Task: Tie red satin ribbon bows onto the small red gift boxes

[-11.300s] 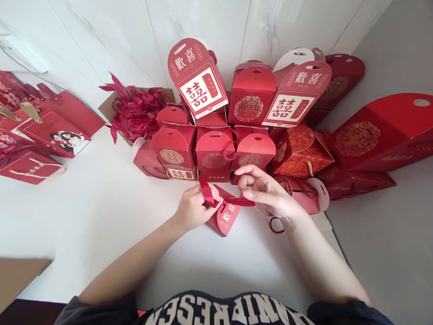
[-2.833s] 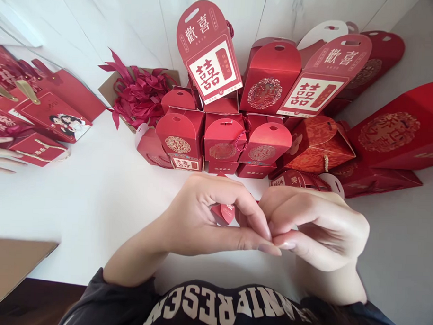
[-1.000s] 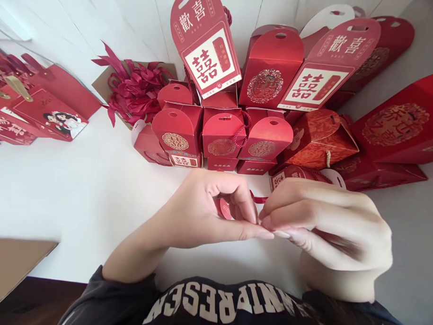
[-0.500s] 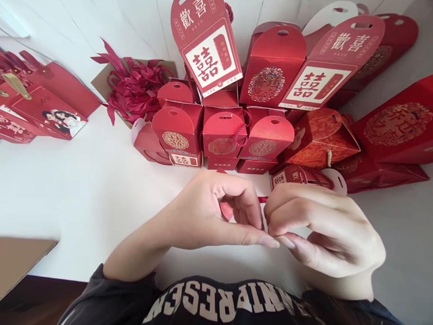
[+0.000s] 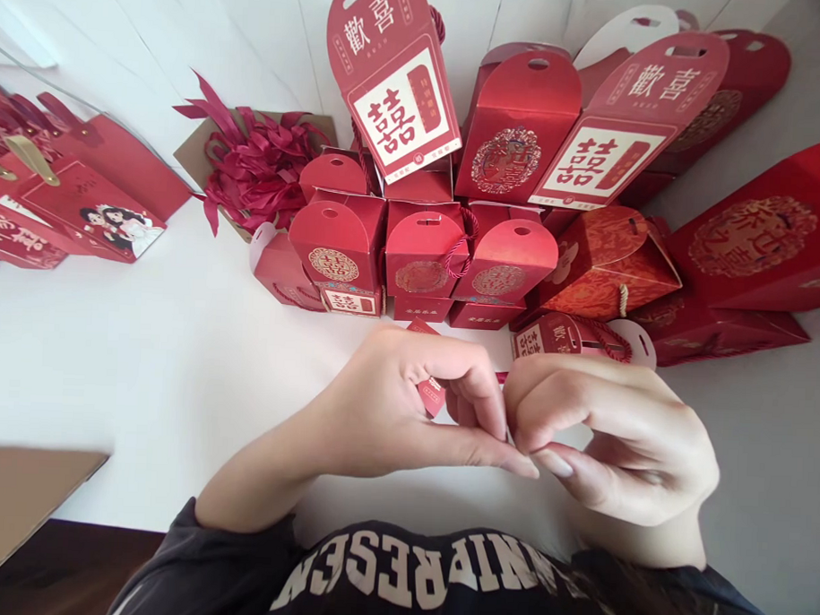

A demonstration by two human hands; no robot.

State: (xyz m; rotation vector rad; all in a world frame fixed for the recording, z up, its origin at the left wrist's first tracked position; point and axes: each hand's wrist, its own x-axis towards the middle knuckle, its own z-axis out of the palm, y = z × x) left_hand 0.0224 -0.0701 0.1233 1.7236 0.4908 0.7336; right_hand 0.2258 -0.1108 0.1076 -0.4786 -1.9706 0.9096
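Note:
My left hand point(image 5: 413, 411) and my right hand point(image 5: 613, 440) meet low over the white table point(image 5: 199, 354), thumbs and fingertips pinched together and touching. Whatever they pinch is hidden by the fingers or too small to make out. A small red printed card point(image 5: 432, 400) lies partly covered behind my left hand. Between the hands a short bit of red ribbon point(image 5: 501, 377) shows. Just beyond my right hand rests a small red box point(image 5: 550, 335) with a dark red cord.
Red gift boxes point(image 5: 426, 241) stand stacked at the back and right. A cardboard box point(image 5: 193, 152) holds a heap of crimson ribbons point(image 5: 257, 172). Red bags point(image 5: 110, 203) with a couple printed on one stand far left. A brown cardboard piece point(image 5: 27, 500) juts in at lower left.
Both hands stay pinched together. My left fingertips have shifted slightly right and down, and the right hand has turned a little. The red card behind shows slightly more.

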